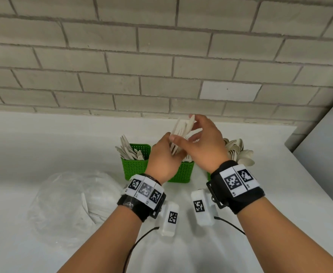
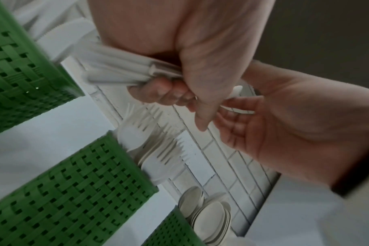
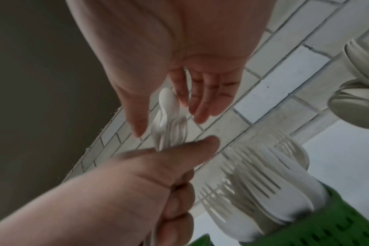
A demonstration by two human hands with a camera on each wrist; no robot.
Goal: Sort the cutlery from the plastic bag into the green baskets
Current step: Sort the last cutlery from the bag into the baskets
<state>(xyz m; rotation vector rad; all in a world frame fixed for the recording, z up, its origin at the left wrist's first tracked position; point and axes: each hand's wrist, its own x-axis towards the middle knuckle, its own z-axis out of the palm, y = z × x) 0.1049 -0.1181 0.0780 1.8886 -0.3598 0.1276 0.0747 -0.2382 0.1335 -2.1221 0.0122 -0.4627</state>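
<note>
We see a bundle of white plastic cutlery (image 1: pixel 181 133) held up above the middle green basket (image 1: pixel 182 172), its handles clamped in the left hand (image 1: pixel 161 160), whose fingers are curled tight round them. The right hand (image 1: pixel 203 142) meets the top of the bundle with fingers nearly straight and the thumb opposite, touching the utensil heads; we cannot tell whether it actually pinches one. The two hands are touching or nearly so, just above the forks (image 1: pixel 187 159) in the middle basket. To the left stands the knife basket (image 1: pixel 135 166), with its knives (image 1: pixel 128 149) leaning leftward, and to the right the spoon basket (image 1: pixel 208 175) is almost hidden behind the right wrist, only its spoons (image 1: pixel 238 150) showing. The three baskets stand in a row near the back of the white table (image 1: pixel 33 138), close to the grey brick wall (image 1: pixel 161 56). The plastic bag (image 1: pixel 73 201) lies crumpled to the near left, well apart from the baskets, with open tabletop between the forearms and to the right as far as the table's right edge. The left wrist view shows what the head view hides: the handle ends (image 2: pixel 116 73) jutting from the bottom of the closed fist, and narrow gaps of table between the baskets. The right wrist view looks up through the open fingers (image 3: pixel 202 98) at the utensil heads (image 3: pixel 169 116), blurred, with the fork tines (image 3: pixel 253 174) beside them.
</note>
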